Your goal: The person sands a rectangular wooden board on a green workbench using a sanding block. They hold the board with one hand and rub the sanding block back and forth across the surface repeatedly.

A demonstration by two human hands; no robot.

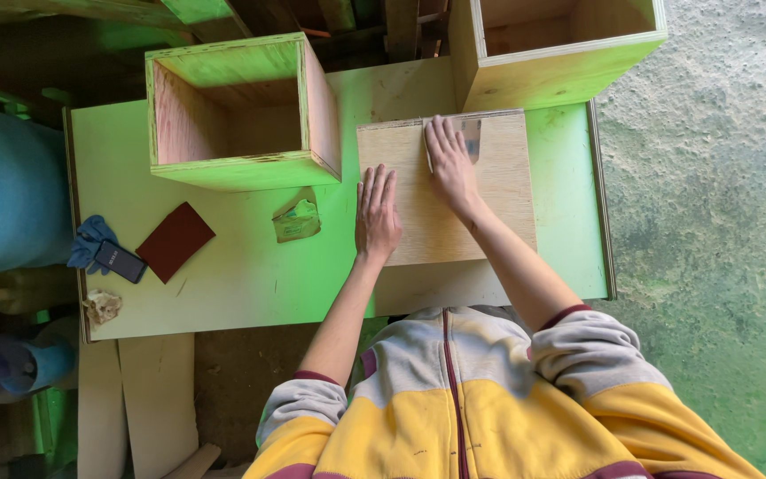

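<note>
Fingers: I am pressing both sets flat and spread on the plywood panel; neither is curling round anything.
Left hand: my left hand is resting palm down near the panel's left edge, fingers pointing away from me.
Right hand: my right hand is lying further up the panel, fingertips reaching its far edge, beside a small grey patch I cannot identify.
Panel position: it is lying flat on the counter, directly under both hands, right of centre.
Panel axis: nearly square, slightly longer towards and away from me; my right hand is nearer the far edge, my left nearer the near edge.
Panel surface: pale plywood, fine grain, matt, thin layered edge.
Boxes: open plywood box is standing just left of the panel; second open box is touching its far edge.
Counter: smooth painted board, greenish light.
Loose items: dark red sandpaper sheet, crumpled scrap, dark phone on blue cloth, all well left of my hands.
</note>
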